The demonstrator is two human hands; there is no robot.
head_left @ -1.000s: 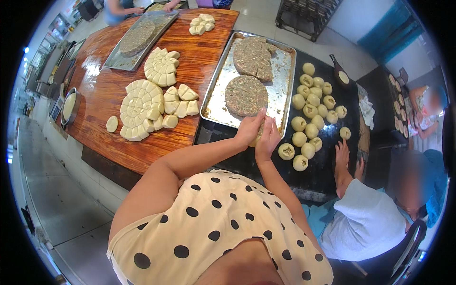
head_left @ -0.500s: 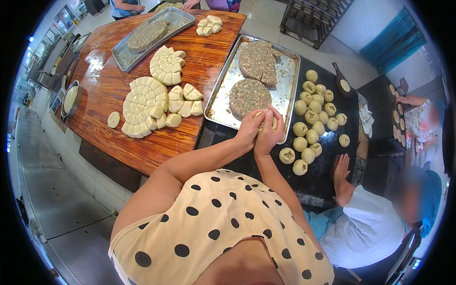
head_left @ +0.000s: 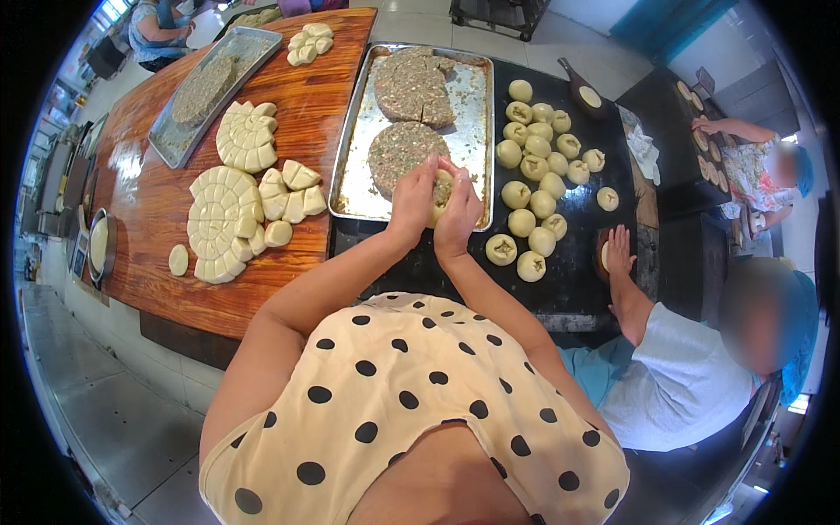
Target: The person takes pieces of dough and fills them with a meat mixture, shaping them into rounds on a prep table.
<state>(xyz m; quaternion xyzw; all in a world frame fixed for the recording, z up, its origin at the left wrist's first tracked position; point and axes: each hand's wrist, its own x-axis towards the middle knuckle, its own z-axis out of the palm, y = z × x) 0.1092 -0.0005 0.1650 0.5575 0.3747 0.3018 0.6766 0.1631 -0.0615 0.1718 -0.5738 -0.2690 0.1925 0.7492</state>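
The left hand and the right hand are together above the near edge of the metal tray. Between them they hold a dough ball. The fingers of both hands curl closely around it, so only a small pale part of it shows between the thumbs.

In the tray, just beyond the hands, lies a round filling patty, and further back a second one that is cut in pieces. The tray stands where the wooden bench meets a black surface.

On the black surface, to the right of the hands, many filled balls sit in a loose group; some are open at the top. On the wooden bench to the left lie two round discs of cut dough, with some loose pieces beside them. A second tray stands further left.

At the right a person in a white sleeve rests a hand on the black surface.
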